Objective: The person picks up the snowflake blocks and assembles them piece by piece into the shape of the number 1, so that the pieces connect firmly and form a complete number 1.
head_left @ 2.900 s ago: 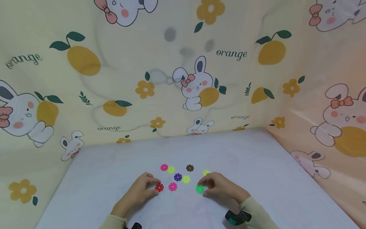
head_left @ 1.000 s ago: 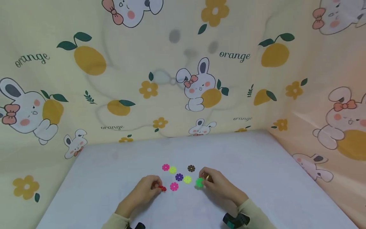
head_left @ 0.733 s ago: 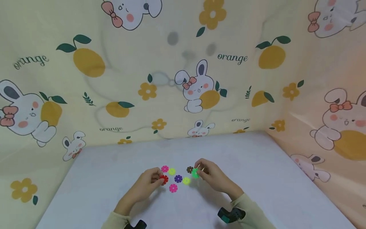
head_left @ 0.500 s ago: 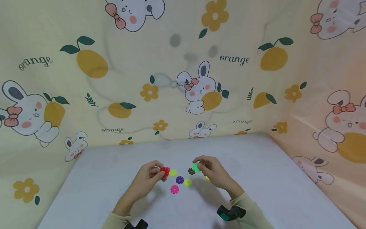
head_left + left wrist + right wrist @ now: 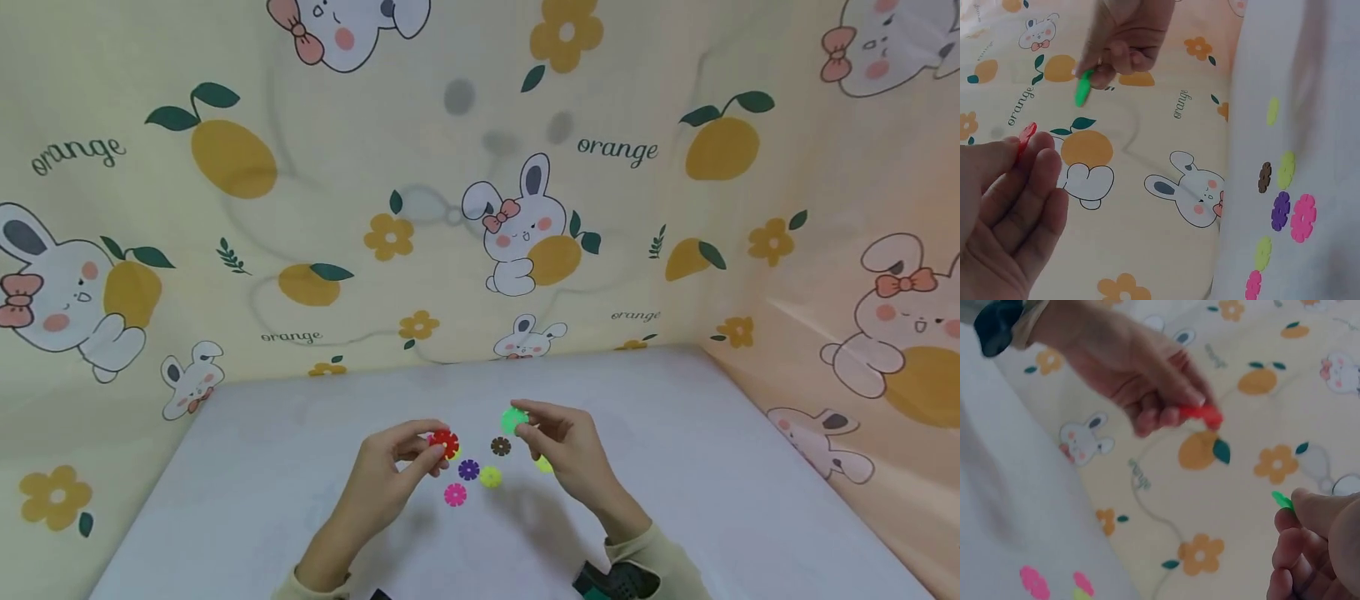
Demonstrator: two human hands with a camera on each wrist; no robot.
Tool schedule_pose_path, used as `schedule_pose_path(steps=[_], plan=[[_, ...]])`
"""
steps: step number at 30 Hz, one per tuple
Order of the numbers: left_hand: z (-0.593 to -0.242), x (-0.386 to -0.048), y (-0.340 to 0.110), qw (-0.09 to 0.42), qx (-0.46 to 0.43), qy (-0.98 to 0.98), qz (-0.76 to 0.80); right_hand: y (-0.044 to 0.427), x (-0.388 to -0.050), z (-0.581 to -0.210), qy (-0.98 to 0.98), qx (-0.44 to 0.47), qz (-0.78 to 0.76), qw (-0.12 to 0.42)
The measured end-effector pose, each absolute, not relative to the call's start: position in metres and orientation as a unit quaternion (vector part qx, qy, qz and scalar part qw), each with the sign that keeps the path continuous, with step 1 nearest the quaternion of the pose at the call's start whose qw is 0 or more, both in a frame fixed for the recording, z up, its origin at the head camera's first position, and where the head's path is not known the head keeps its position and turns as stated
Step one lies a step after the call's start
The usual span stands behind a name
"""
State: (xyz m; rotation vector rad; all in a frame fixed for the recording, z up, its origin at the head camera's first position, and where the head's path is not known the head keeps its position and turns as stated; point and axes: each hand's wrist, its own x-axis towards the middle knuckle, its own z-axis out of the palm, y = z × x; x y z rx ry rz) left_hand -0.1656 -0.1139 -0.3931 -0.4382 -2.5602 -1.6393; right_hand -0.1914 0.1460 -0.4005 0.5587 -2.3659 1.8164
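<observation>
Between the thumb and fingers of my left hand (image 5: pixel 390 475) is a red snowflake disc (image 5: pixel 446 444), pinched and raised above the table. My right hand (image 5: pixel 573 454) pinches a green snowflake disc (image 5: pixel 513 421), also lifted, a little farther back and to the right. The two discs are apart. In the left wrist view the red disc (image 5: pixel 1025 139) and the green disc (image 5: pixel 1083 89) are both seen nearly edge-on. Below the hands lie a brown disc (image 5: pixel 500 446), a purple disc (image 5: pixel 468 470), a yellow disc (image 5: pixel 491 477) and a pink disc (image 5: pixel 455 494).
Another yellow disc (image 5: pixel 544 465) is partly covered by the right hand. A further pink disc (image 5: pixel 1253 285) and yellow disc (image 5: pixel 1262 253) lie on the white table (image 5: pixel 300 442). A cloth with printed rabbits and oranges (image 5: pixel 420 275) hangs behind and on the sides.
Both hands have lifted their discs off the table and moved farther back. The red disc has turned to face the head camera. The discs on the table stay where they were.
</observation>
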Motion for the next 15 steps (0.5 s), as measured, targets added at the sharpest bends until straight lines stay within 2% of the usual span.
schedule_pose_path(steps=[8, 15], plan=[[-0.391, -0.158, -0.112, 0.042, -0.15, -0.834, -0.529, 0.135, -0.175, -0.391, -0.744, 0.247, 0.621, 0.005], [-0.393, -0.155, -0.109, 0.074, -0.165, -0.836, -0.519, 0.126, -0.168, -0.393, -0.737, 0.27, 0.618, -0.034]])
